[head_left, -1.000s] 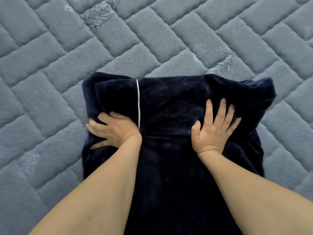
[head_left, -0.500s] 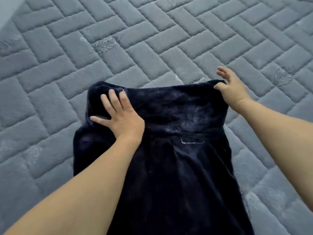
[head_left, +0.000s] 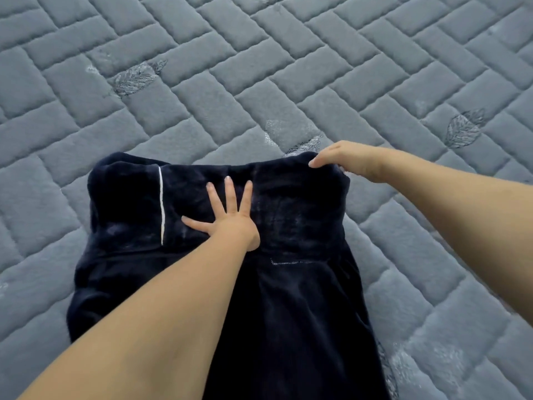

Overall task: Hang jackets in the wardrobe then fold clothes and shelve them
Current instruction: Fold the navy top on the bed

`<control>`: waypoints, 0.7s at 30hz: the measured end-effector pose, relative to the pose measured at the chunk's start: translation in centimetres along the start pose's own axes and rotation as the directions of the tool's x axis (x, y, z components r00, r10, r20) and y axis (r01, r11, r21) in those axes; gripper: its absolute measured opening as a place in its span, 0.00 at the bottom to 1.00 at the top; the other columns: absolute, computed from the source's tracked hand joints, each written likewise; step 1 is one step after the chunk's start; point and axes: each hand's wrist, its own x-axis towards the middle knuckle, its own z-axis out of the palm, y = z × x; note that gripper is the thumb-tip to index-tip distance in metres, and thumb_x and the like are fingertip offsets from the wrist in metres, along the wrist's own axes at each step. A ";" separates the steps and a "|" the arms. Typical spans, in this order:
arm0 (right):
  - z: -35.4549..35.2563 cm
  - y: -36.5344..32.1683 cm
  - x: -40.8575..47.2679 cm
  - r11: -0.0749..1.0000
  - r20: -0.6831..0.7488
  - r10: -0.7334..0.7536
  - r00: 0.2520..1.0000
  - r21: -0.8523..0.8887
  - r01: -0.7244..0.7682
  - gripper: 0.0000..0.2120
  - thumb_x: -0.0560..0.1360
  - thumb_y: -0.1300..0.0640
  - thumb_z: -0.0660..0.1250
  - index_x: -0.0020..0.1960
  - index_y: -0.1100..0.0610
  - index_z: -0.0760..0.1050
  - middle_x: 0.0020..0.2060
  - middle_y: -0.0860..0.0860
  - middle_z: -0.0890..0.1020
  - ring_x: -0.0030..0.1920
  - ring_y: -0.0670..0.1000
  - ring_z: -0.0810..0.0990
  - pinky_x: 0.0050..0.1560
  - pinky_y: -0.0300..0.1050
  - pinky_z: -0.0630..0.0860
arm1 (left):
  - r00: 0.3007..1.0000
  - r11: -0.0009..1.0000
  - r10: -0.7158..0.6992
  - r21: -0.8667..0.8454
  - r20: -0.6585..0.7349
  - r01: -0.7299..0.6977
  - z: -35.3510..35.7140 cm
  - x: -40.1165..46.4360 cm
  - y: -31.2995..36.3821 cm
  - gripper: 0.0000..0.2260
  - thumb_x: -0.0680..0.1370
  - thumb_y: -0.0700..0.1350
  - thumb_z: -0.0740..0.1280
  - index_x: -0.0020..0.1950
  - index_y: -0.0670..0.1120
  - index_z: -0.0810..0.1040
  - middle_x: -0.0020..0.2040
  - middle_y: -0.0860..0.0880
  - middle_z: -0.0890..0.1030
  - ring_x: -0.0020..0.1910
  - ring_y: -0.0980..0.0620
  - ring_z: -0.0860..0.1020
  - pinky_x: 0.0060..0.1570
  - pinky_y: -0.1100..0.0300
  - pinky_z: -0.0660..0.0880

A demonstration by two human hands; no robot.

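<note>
A dark navy plush garment (head_left: 302, 298) with a thin white piping line lies spread on a grey quilted surface, its far part folded back toward me. My left hand (head_left: 230, 217) lies flat on the middle of the folded part, fingers spread, pressing down. My right hand (head_left: 346, 160) is at the garment's far right corner, fingers curled over the edge and gripping the fabric there.
The grey quilted bed cover (head_left: 259, 67) with a brick pattern and embroidered leaf motifs (head_left: 464, 128) fills the whole view around the garment.
My left hand slid from the left part of the fold to its middle. My right hand stays at the far right corner, now lower on the edge.
</note>
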 end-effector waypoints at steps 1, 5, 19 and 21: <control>-0.1 0.0 0.1 0.999 0.057 0.021 0.998 -0.032 -0.019 0.09 0.72 0.44 0.70 0.42 0.49 0.83 0.43 0.44 0.83 0.46 0.47 0.79 0.51 0.42 0.70 | 1.000 1.000 -0.021 0.009 -0.003 0.021 0.2 0.3 0.2 0.57 0.57 0.31 0.57 0.55 0.64 0.11 0.58 0.51 0.09 0.58 0.38 0.11 0.42 0.13 0.34; -1.4 1.5 0.8 0.962 0.101 0.090 0.991 -0.268 -0.060 0.34 0.55 0.22 0.69 0.44 0.50 0.82 0.43 0.46 0.85 0.50 0.49 0.82 0.59 0.49 0.73 | 0.996 0.995 -0.087 0.039 -0.018 0.088 0.7 1.1 0.8 0.59 0.55 0.30 0.58 0.55 0.63 0.10 0.60 0.51 0.10 0.56 0.37 0.10 0.42 0.13 0.34; 10.0 4.8 -2.6 0.776 -0.569 -0.563 0.600 -0.613 0.147 0.22 0.78 0.47 0.60 0.71 0.51 0.70 0.71 0.53 0.71 0.71 0.56 0.68 0.73 0.60 0.55 | 0.982 0.980 -0.159 0.104 -0.104 0.170 1.7 1.1 1.4 0.62 0.58 0.34 0.65 0.64 0.61 0.14 0.68 0.50 0.16 0.66 0.35 0.17 0.44 0.13 0.34; 13.4 6.0 -2.1 0.723 -0.428 -0.450 0.784 -0.690 0.039 0.28 0.80 0.42 0.58 0.78 0.47 0.60 0.78 0.53 0.59 0.78 0.56 0.56 0.76 0.63 0.44 | 0.981 0.981 -0.155 0.102 -0.116 0.167 1.9 1.4 1.4 0.61 0.58 0.36 0.65 0.64 0.61 0.15 0.69 0.49 0.16 0.66 0.35 0.17 0.44 0.13 0.34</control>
